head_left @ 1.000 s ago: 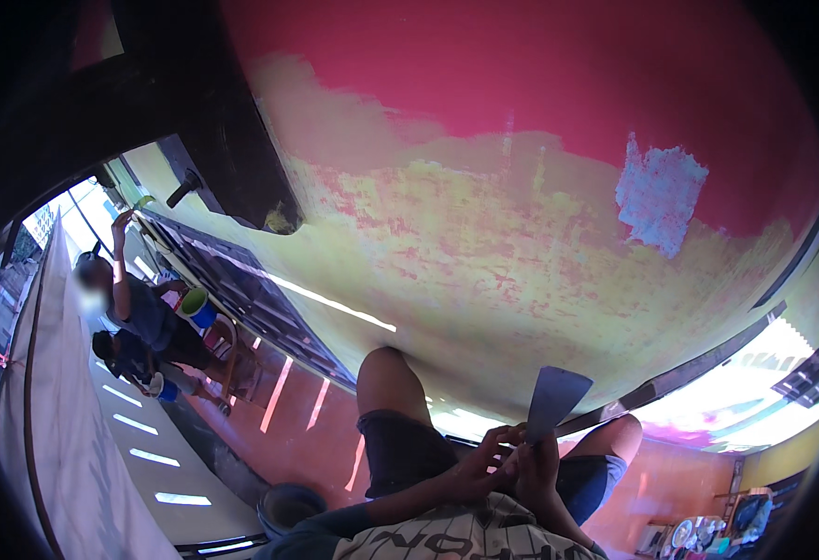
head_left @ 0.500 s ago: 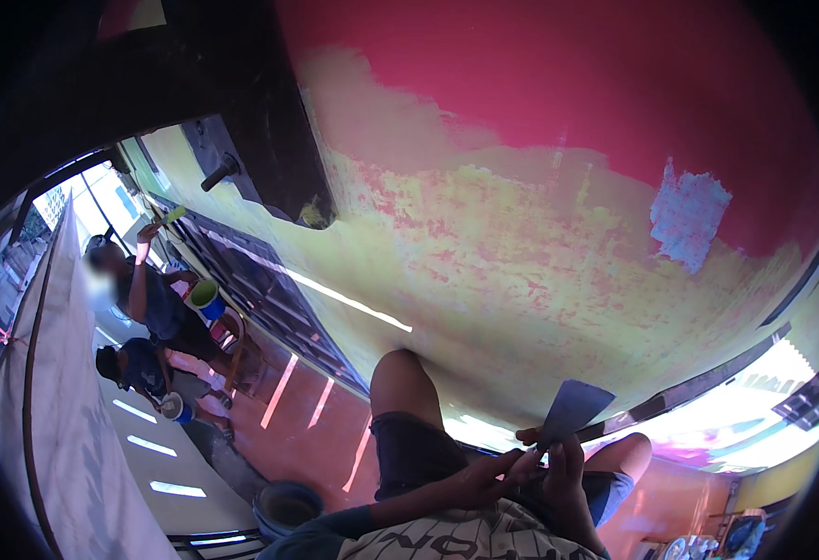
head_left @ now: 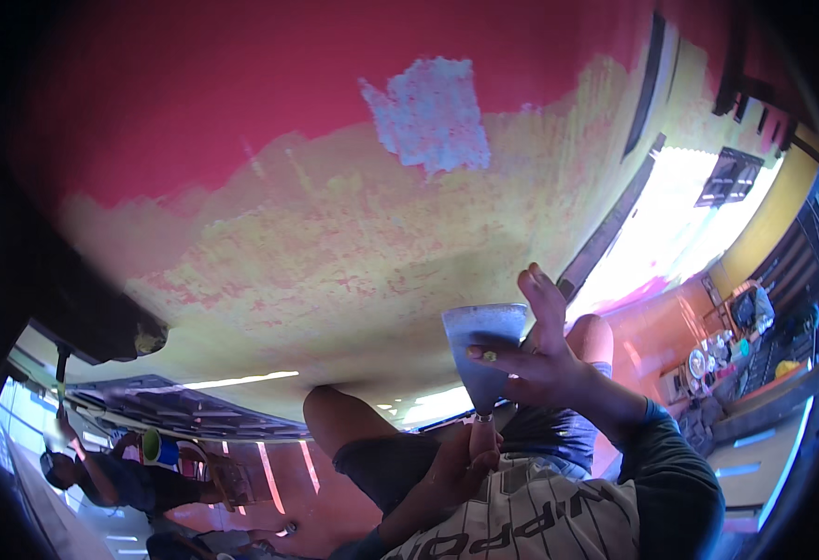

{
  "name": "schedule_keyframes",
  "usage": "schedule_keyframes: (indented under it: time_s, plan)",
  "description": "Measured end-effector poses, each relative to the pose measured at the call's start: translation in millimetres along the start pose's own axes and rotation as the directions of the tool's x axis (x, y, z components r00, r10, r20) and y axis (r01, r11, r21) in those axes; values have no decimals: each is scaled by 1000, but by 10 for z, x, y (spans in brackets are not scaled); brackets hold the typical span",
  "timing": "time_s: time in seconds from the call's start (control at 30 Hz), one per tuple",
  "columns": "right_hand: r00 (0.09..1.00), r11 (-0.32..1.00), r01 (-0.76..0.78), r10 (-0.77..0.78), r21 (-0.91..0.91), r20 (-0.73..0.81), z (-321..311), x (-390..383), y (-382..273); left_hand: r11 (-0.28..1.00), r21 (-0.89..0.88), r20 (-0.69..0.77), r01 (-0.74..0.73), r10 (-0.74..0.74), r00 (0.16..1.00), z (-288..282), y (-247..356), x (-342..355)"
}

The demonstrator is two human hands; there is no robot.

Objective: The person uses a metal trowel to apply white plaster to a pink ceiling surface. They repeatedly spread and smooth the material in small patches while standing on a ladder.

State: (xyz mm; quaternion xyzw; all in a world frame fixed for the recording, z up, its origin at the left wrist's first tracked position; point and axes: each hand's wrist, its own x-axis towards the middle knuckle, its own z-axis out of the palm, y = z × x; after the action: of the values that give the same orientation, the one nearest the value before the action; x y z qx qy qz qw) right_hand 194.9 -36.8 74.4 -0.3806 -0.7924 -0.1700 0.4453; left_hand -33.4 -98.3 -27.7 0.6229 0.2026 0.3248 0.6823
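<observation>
My left hand (head_left: 447, 476) is closed on the handle of a metal scraper (head_left: 470, 331), held upright in front of my belly with its wide grey blade upward. My right hand (head_left: 550, 359) has its fingers spread, one lying across the blade and another raised; a small yellowish bit (head_left: 490, 357) shows on a finger. Beyond my bent knees (head_left: 344, 415) stands a wall (head_left: 269, 271), red higher up and patchy pale yellow lower down, with a light blue-grey patch (head_left: 423, 112) on the red.
At lower left a person (head_left: 125, 481) works with a raised tool, near a green-and-blue bucket (head_left: 161, 448); a second person (head_left: 190, 541) is lower down, partly cut off. A dark framework (head_left: 101, 327) is on the left, a window grille (head_left: 727, 177) and piled household items (head_left: 699, 364) on the right.
The view has swung rightward. My right hand has spread its fingers and moved onto the blade's face; my left hand now grips the handle lower, nearer my belly, with the blade more upright.
</observation>
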Motion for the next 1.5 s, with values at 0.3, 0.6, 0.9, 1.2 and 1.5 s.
schedule_keyframes:
  time_s: [0.3,0.6,0.9,1.2,1.5]
  plan:
    - [976,958,-192,209,211,-61,-47,-466,-279,993,-117,89,-20,31,996,179,-92,8]
    - [947,929,-321,317,185,52,60,-689,-184,969,-207,199,137,-96,975,104,-9,60]
    - [998,994,-10,3,-104,-70,-104,458,9,957,-286,127,-47,87,988,102,751,428]
    - [929,939,318,-336,-130,-155,-314,1529,170,945,-165,-96,-282,269,958,90,1582,758]
    - [860,899,431,-437,-82,-262,-253,1834,221,950,-97,-122,-296,283,951,93,1815,899]
